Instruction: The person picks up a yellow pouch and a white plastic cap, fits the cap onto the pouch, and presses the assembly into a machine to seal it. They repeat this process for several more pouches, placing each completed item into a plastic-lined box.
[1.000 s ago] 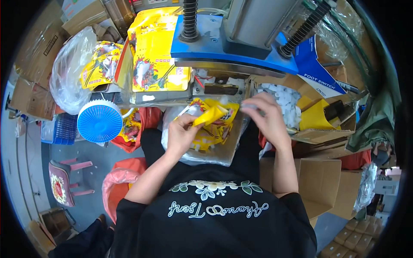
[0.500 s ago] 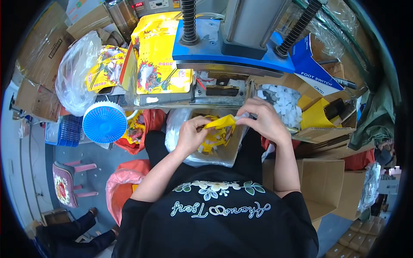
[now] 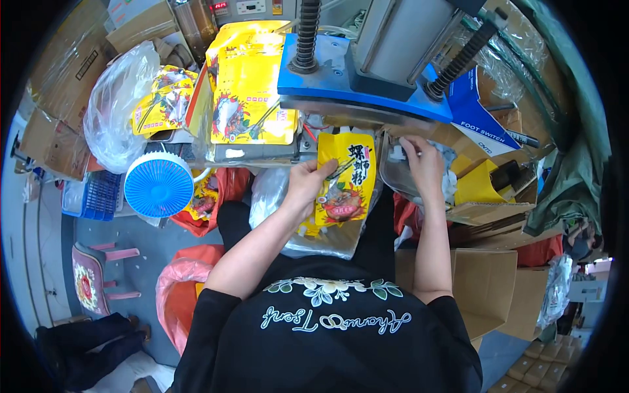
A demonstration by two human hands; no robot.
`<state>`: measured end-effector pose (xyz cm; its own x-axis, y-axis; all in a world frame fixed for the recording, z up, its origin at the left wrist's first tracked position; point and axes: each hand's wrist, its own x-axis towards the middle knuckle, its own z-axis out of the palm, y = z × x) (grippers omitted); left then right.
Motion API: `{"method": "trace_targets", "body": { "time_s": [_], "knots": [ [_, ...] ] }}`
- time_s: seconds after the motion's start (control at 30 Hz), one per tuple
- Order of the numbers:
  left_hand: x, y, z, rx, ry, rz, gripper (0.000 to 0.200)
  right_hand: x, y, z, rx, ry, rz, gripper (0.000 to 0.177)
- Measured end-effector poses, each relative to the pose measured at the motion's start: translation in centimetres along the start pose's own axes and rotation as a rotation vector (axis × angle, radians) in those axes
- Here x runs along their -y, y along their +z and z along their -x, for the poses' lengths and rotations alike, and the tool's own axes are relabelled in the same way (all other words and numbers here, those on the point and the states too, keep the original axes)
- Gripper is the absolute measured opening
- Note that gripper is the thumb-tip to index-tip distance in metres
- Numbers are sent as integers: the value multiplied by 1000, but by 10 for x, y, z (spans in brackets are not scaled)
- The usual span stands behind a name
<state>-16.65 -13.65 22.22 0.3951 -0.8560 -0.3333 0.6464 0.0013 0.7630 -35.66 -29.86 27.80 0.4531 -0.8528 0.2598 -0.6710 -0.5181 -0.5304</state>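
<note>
Bunched a moment ago, the yellow luosifen pouch (image 3: 347, 190) now shows flat at frame centre, supported solely by the left hand's pinched fingers (image 3: 327, 169); the right hand (image 3: 426, 169), now right of centre, has bent fingers, contents unclear.

Near the front edge of my desk (image 3: 259, 161), left of its middle, I have a stack of flat yellow pouches (image 3: 254, 82); the blue-topped press (image 3: 363, 92) stands just to its right. Smaller yellow pouches (image 3: 167, 98) sit toward the desk's left end. Down on the grey floor (image 3: 157, 234), beyond the desk's front left corner, stands a pink-legged stool (image 3: 90, 278).
</note>
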Motion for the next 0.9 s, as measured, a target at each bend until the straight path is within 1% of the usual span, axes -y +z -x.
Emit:
{"method": "trace_targets", "body": {
  "time_s": [0.03,0.1,0.13,0.2,0.27,0.3,0.33,0.4,0.43,0.47,0.5,0.53,0.57,0.6,0.63,0.7,0.73,0.77,0.8,0.87,0.9],
  "knots": [
    [0,2,-3,-10,-15,34,21,-9,3,-2,-33,1,104,27],
    [-5,7,-3,-23,-50,82,21,-20,18,0,-44,-26,170,22],
    [-5,6,-4,-16,-31,10,21,-25,25,2,-46,-40,200,19],
    [-7,-2,-6,-20,4,-141,22,-30,30,2,-22,-90,127,22],
    [-30,-18,-9,15,321,-688,24,-29,27,4,42,-117,10,23],
    [-41,-31,-17,-26,621,-722,32,-25,27,5,65,-111,-24,23],
    [-66,-39,-13,-222,524,-1020,44,-26,29,7,64,-97,-64,23],
    [-70,-66,-13,-504,1011,-1538,55,-30,32,9,56,-73,-145,23],
    [-63,-83,-7,-434,968,-1613,57,-36,37,10,8,-62,-242,25],
    [-53,-99,2,-358,924,-1688,60,-34,37,9,7,-62,-311,25],
    [-49,-109,8,-345,914,-1648,51,-31,32,11,4,-52,-378,26],
    [-53,-111,13,-393,937,-1565,35,-29,28,17,4,-34,-437,26],
    [-58,-112,19,-409,866,-1446,25,-28,25,17,4,-117,-419,24],
    [-66,-103,27,-429,797,-1316,16,-21,19,19,29,-89,-488,23],
    [-72,-90,33,-367,877,-1257,10,-6,15,21,53,-66,-552,22],
    [-64,-72,43,-243,735,-950,9,22,7,26,86,-25,-647,21],
    [-57,-63,48,-183,665,-798,9,34,5,29,120,-18,-633,21],
    [-51,-56,52,-158,523,-758,11,48,2,34,140,-86,-604,22],
    [-44,-48,55,-119,478,-749,11,60,-1,38,162,-155,-578,22],
    [-14,-58,50,-81,552,-1007,12,77,-5,43,239,-308,-434,22],
    [-7,-56,53,-16,506,-968,13,78,-1,45,301,-355,-443,21]
  ]
}}
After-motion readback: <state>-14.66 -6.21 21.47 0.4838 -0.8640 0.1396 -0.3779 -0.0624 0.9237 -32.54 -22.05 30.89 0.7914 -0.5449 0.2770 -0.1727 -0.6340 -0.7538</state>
